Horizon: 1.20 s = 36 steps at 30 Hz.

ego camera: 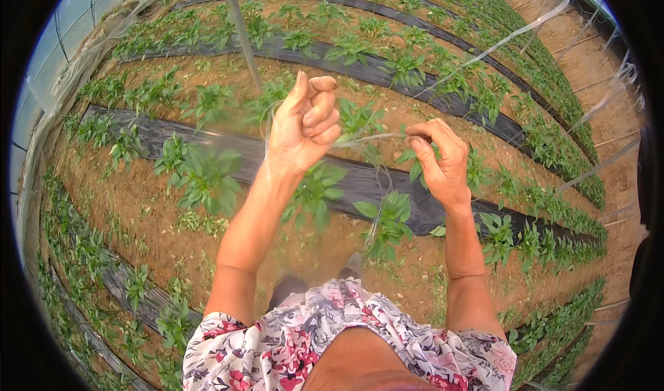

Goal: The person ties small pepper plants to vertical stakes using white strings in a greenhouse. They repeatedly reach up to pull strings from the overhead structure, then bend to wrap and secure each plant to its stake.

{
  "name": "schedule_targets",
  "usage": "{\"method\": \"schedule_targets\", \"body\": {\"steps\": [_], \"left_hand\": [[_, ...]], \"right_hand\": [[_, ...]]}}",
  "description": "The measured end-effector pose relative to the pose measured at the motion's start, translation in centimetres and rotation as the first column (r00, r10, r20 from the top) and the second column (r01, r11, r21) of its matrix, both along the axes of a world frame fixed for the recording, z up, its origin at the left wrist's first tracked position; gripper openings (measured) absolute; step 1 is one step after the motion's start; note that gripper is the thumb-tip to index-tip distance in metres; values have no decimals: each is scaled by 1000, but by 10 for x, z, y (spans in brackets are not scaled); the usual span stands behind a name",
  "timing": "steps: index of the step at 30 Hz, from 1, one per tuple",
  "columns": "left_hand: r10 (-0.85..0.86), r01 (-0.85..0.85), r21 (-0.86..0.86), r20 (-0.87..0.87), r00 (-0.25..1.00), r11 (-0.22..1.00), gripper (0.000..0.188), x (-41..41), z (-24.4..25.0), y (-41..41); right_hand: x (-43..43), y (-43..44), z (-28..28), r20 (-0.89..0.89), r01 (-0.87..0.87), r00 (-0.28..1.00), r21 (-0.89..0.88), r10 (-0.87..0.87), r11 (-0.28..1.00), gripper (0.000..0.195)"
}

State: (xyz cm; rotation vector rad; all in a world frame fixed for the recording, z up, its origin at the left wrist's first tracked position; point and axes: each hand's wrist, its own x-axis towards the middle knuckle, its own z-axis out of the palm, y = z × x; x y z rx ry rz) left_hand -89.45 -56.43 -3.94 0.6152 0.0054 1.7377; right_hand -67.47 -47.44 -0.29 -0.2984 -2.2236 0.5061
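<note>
My left hand (308, 123) is raised at the middle with its fingers curled closed around a thin, translucent plastic twine (371, 138). A loop of the same twine hangs behind its wrist. To the right, my right hand (443, 157) pinches the twine between thumb and fingertips, so a short length spans between both hands. Loose strands drop below it toward a leafy pepper-like plant (391, 219) near my feet. Other young plants (317, 191) grow along a strip of black plastic mulch (358, 181) beneath my hands.
A pole (241, 30) stands just beyond my left hand. A pale plastic strip (498, 43) slants across the rows at upper right. Greenhouse film (46, 74) closes off the left side. A bare soil path (617, 183) runs along the right. My shoe (354, 262) is on soil between rows.
</note>
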Motion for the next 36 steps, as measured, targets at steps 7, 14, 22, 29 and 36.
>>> {"method": "schedule_targets", "body": {"steps": [7,14,22,29,36], "left_hand": [[322,-292,-387,15,947,875,44,-73,-146,-203],[649,-314,-805,112,752,503,38,-71,-241,-354],[698,-430,-671,185,692,604,39,-45,-194,-376],[619,-464,-552,124,776,692,41,-35,-146,-337],[782,-699,-594,-178,597,398,34,-64,-141,-390]], "right_hand": [[-88,-124,-168,365,-54,912,-347,189,936,36],[-68,-176,-228,660,4,649,-501,379,866,23],[-141,-191,-253,488,-77,726,-643,485,762,15],[-209,-232,-368,246,-727,341,-542,907,420,17],[-122,-121,-381,217,-19,330,-972,919,236,18]]}}
